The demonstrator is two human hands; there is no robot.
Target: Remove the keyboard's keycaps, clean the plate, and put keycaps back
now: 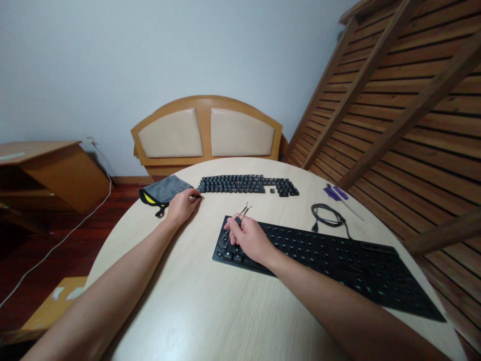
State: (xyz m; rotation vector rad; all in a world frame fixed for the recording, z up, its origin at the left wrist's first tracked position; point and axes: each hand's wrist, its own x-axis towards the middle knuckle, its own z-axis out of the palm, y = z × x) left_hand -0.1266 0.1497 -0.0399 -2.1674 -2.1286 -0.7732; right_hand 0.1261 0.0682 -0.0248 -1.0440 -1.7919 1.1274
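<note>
My left hand (182,206) is at the left end of the laid-out black keycaps (233,185), its fingertips closed on a small dark keycap (197,197), partly hidden by the fingers. My right hand (250,239) is closed around a wire keycap puller (246,208), whose thin bent prongs point away from me. This hand hovers over the left end of a black keyboard (323,255). Most of the keyboard shows bare switches. A few keycaps (232,257) sit in its near left corner.
A grey cloth (167,189) with a yellow and black edge lies beside my left hand. A coiled cable (327,215) and a purple brush-like tool (335,192) are at the right of the round table (165,291). A slatted wooden panel (406,100) leans at the right.
</note>
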